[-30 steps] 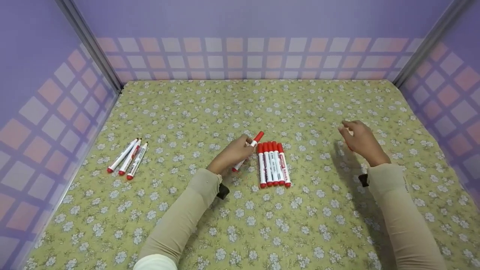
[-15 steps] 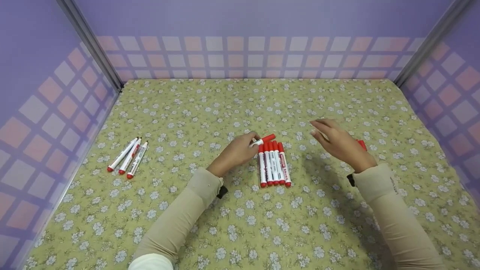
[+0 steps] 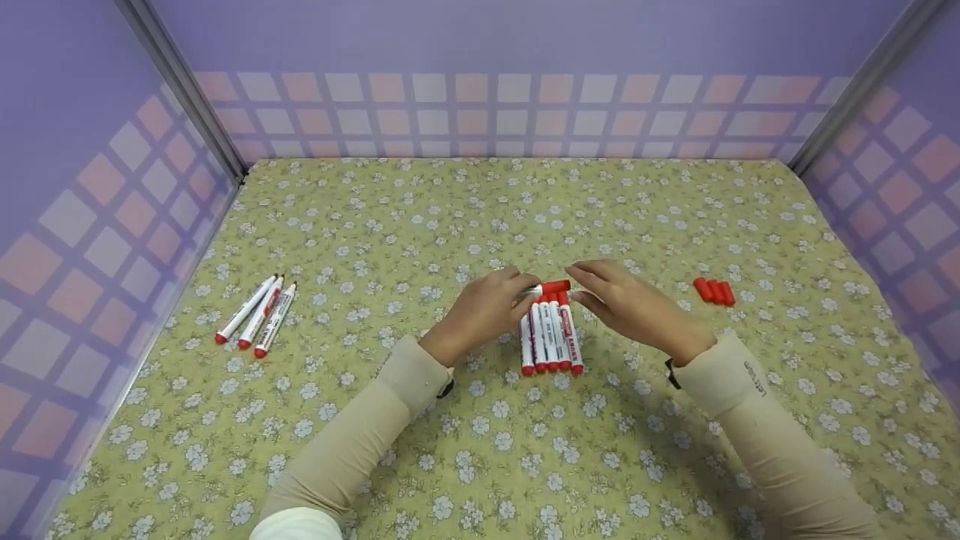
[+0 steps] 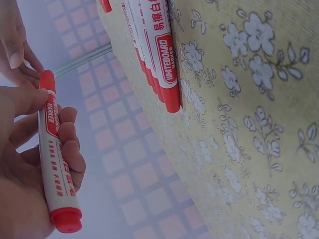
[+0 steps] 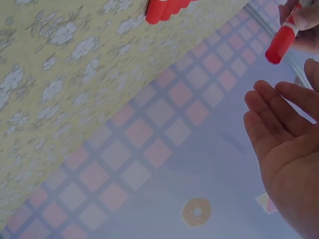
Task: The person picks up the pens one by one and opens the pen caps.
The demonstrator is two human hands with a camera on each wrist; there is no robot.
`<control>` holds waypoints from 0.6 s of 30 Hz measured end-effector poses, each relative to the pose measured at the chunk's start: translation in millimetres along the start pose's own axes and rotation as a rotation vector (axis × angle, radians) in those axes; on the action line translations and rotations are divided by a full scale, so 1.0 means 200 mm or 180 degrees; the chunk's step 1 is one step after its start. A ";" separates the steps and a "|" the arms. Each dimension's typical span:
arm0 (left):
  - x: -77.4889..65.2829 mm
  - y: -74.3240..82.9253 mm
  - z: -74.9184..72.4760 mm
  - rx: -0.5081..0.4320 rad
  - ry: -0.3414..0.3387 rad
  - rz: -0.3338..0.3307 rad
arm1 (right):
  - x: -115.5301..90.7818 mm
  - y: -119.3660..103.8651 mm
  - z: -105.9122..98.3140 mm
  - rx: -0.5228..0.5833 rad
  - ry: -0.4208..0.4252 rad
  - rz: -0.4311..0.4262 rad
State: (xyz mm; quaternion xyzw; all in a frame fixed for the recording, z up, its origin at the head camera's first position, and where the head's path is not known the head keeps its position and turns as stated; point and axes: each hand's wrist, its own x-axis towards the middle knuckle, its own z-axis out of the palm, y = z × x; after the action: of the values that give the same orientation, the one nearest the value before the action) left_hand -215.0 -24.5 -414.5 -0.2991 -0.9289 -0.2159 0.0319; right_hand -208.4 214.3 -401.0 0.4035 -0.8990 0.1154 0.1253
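Note:
My left hand [image 3: 486, 309] grips a capped whiteboard marker [image 4: 59, 154], white with red ends, thumb along the barrel and fingers curled around it. In the head view its red cap [image 3: 556, 286] points right, over a row of several capped markers [image 3: 551, 337] lying side by side on the cloth. My right hand [image 3: 630, 306] is just right of that cap, fingers extended and slightly parted, holding nothing. The right wrist view shows a small gap between these fingers [image 5: 271, 109] and the cap.
Three uncapped markers [image 3: 256, 315] lie fanned on the left, red ends toward me. Loose red caps [image 3: 714, 292] lie together at the right. Flowered cloth [image 3: 420, 480] covers the table, and purple panels [image 3: 495, 45] wall it at the back and sides.
My right hand has come left from near the loose caps, which now show fully, to the held marker. My left hand has turned that marker from slanting to nearly level and shifted slightly right.

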 end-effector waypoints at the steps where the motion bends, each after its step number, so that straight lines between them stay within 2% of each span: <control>1: 0.00 0.00 0.00 0.0068 0.0046 0.0086 | 0.01 -0.01 0.00 -0.0005 -0.0011 -0.0033; 5: -0.02 0.01 0.00 0.0316 0.0185 0.0373 | 0.03 -0.04 0.02 -0.0101 -0.0030 -0.0173; 9: -0.02 0.01 0.01 0.0478 0.0269 0.0561 | 0.05 -0.07 0.05 -0.0160 -0.0035 -0.0283; 18: -0.04 0.02 0.02 0.0496 0.0271 0.0724 | 0.08 -0.12 0.07 -0.0317 -0.0077 -0.0302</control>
State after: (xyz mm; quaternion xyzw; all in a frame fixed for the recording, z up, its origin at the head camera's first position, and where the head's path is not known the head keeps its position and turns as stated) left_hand -205.8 -23.7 -417.2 -0.3896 -0.9008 -0.1505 0.1187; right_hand -201.3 183.2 -407.5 0.4402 -0.8849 0.0596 0.1398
